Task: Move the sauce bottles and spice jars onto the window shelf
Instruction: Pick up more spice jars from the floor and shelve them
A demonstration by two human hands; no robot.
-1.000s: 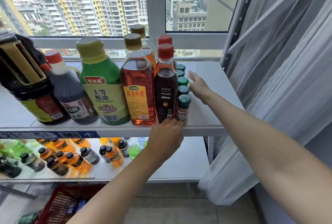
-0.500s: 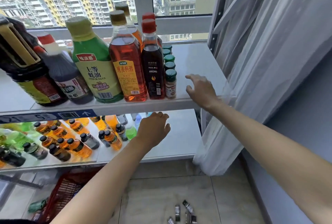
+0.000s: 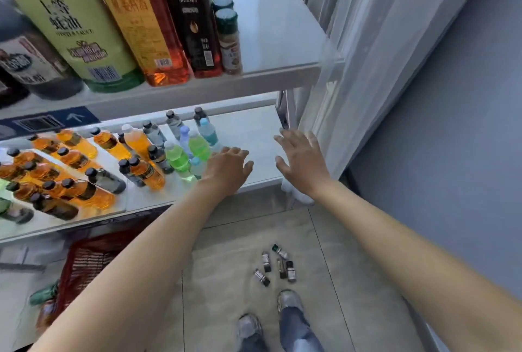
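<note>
On the white window shelf (image 3: 279,29) stand a green oyster sauce bottle (image 3: 67,26), an amber cooking wine bottle (image 3: 138,21), a dark bottle (image 3: 192,18) and a row of green-capped spice jars (image 3: 228,38). Several small spice jars (image 3: 275,265) lie on the floor tiles below. My left hand (image 3: 228,168) hangs empty with loosely curled fingers over the lower shelf's front edge. My right hand (image 3: 302,159) is spread flat beside it, holding nothing, close to the curtain.
The lower shelf (image 3: 254,137) carries many small drink bottles, orange, green and blue. A red basket (image 3: 93,261) sits on the floor at the left. A sheer curtain (image 3: 381,40) hangs at the right against a grey wall. My shoes (image 3: 268,315) show at the bottom.
Both hands left the window shelf and dropped to the level of the lower shelf. The view tilted down, bringing the jars on the floor and my feet into sight.
</note>
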